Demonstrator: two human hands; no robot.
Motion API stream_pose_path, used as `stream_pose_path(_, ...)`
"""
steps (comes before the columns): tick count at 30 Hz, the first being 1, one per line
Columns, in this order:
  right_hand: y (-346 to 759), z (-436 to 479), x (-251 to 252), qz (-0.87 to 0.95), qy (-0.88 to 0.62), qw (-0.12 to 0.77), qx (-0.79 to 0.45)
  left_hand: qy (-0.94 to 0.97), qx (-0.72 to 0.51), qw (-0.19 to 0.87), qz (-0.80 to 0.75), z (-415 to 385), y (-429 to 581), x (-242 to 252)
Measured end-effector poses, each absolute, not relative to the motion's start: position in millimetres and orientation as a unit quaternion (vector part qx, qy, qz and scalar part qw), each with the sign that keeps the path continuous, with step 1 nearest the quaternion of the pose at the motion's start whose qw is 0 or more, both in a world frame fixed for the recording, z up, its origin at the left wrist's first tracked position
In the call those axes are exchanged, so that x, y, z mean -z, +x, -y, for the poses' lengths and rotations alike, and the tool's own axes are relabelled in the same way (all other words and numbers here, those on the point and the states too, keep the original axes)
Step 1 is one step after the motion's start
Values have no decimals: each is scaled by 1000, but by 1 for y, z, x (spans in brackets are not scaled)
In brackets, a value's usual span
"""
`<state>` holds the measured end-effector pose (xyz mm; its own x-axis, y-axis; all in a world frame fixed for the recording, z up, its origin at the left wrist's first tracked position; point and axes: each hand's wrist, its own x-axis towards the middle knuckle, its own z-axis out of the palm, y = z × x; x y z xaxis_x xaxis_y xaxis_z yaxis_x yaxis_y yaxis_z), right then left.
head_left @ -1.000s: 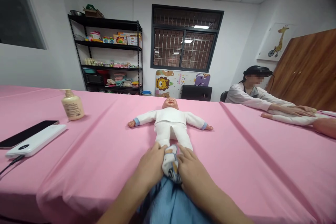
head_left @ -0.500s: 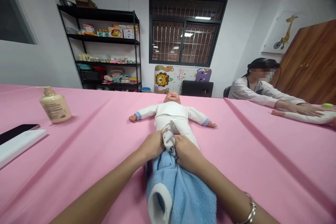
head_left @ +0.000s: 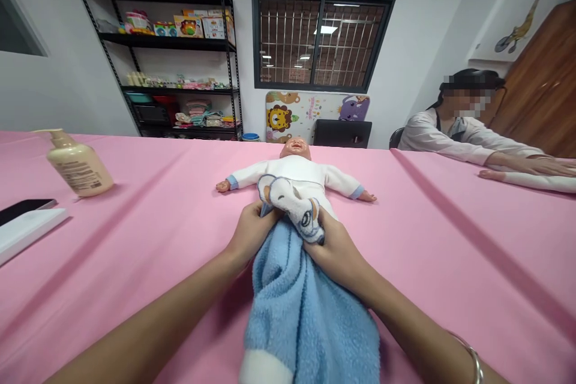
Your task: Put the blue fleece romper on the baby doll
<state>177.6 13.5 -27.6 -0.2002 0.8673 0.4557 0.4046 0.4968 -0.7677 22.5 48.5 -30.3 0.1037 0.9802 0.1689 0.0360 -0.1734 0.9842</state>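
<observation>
A light blue fleecy baby garment [head_left: 315, 306] with white cuffs hangs between my hands toward the near side. At its upper end is a white patch with an animal design, bunched up. My left hand [head_left: 254, 231] grips the garment's left edge, thumb pressed on the cloth. On the other side my right hand [head_left: 337, 249] pinches it beside the patch. Beyond the garment a baby doll [head_left: 292, 175] in a white suit with blue cuffs lies on its back, arms spread, head away from me. The garment hides the doll's legs.
A pink cloth covers the table [head_left: 450, 264]. To the left are a beige pump bottle [head_left: 80, 167], a dark phone [head_left: 27, 210] and a white flat box [head_left: 33, 231]. At the right a co-worker [head_left: 450, 126] reaches over another doll [head_left: 535, 181]. Black shelving [head_left: 171, 39] stands behind.
My hands have raised the garment and spread its bunched top apart, so more of the animal patch shows. The camera view has tilted down slightly.
</observation>
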Motion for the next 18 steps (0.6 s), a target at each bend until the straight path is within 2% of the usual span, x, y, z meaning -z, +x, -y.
stream_pose_path(3,175,-9,21,668,-421,485,-376,580,-525,439,-442,-46,21,24)
stream_pose_path(9,172,1,21,528,-362,446,-626,612,-524,417,-422,-47,17,16)
stream_pose_path(14,173,-2,27,441,-324,464,-697,620,-516,396,-438,-48,16,12)
stream_pose_path(18,174,-2,25,427,-311,481,-700,598,-469,505,-409,-47,12,8)
